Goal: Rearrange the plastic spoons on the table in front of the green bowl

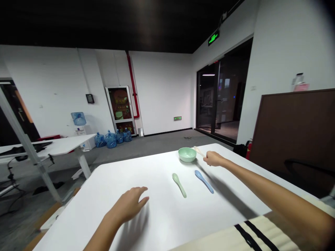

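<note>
My right hand is closed around the handle of a cream-coloured spoon, whose bowl end is at the right rim of a green bowl. Whether the spoon touches that rim I cannot tell. Nearer to me, a green spoon and a blue spoon lie on the white table, handles pointing toward me. Over the table's left part, my left hand has its thumb and fingers apart and holds nothing. The green spoon is the thing nearest to it.
The white table has rounded far corners. Behind it on the floor are several blue water bottles and a water dispenser. Another white table stands left. A brown partition and a dark chair are at right.
</note>
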